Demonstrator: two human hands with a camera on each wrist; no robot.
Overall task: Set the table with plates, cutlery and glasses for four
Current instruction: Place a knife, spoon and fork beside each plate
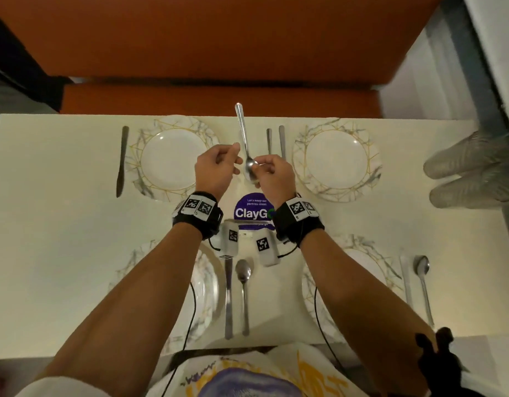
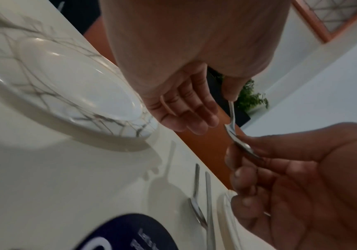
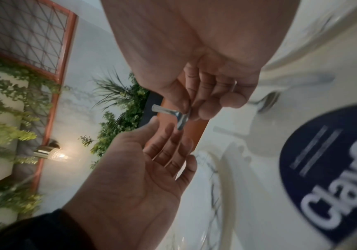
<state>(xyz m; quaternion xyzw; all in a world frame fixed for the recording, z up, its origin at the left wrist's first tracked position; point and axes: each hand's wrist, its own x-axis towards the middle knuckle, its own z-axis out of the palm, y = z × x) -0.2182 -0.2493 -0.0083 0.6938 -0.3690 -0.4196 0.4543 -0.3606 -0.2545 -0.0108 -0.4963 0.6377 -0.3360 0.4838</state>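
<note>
Both hands are raised over the table [image 1: 61, 239] centre: the right hand [image 1: 274, 179] pinches the bowl of a spoon [image 1: 244, 138], handle pointing to 12 o'clock, while the left hand [image 1: 216, 170] sits just beside it at 9 o'clock with thumb touching the handle and fingers relaxed, gripping nothing. Four plates lie at 10 [image 1: 173, 159], 2 [image 1: 336, 159], 7 [image 1: 210, 285] and 5 o'clock [image 1: 370, 262]. A knife [image 1: 121, 161] lies at 9 o'clock of the far-left plate; stacked glasses [image 1: 474, 173] lie at 3 o'clock.
</note>
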